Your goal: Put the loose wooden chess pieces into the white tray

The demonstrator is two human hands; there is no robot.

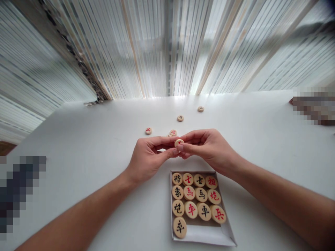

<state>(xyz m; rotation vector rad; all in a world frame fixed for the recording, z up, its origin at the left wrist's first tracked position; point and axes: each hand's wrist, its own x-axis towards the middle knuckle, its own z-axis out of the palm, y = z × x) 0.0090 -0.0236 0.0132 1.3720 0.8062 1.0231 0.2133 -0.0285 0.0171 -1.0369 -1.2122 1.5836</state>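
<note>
Both hands meet above the white table (78, 146) and pinch one round wooden chess piece (179, 142) with a red mark. My left hand (149, 157) grips it from the left with thumb and fingers. My right hand (206, 148) grips it from the right. Just below them lies a shallow white box (227, 226) holding several wooden pieces with red and black characters, laid in rows; its near end is partly bare.
Loose pieces lie beyond the hands: one with a red mark (148, 130), another (173, 132), one (180, 118) and one farther back (200, 109). Striped curtains hang behind the table. Blurred patches sit at the far right and near left edges.
</note>
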